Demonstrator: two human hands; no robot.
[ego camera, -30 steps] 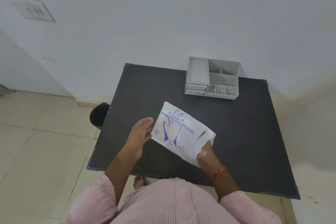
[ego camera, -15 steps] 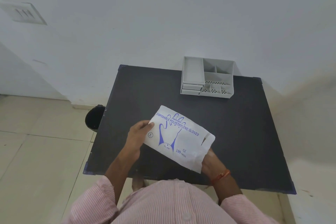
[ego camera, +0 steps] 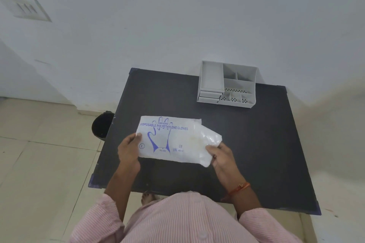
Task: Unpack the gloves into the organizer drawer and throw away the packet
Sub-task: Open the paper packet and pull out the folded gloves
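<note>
A white plastic packet (ego camera: 167, 140) printed with a blue glove and the words "disposable polyethylene gloves" is held level above the black table (ego camera: 266, 144). My left hand (ego camera: 129, 149) grips its left edge. My right hand (ego camera: 221, 156) pinches the clear gloves (ego camera: 209, 138) that stick out of the packet's torn right end. The grey organizer (ego camera: 227, 85) stands at the table's far edge against the wall, with two small shut drawers (ego camera: 209, 96) on its lower left and open compartments on top.
A black waste bin (ego camera: 101, 125) stands on the tiled floor just left of the table, partly hidden by the table's edge. A white wall rises behind the table. My pink striped shirt fills the bottom of the view.
The packet has turned from a slant to level. My right hand has shifted to its torn right end, and clear gloves now stick out there.
</note>
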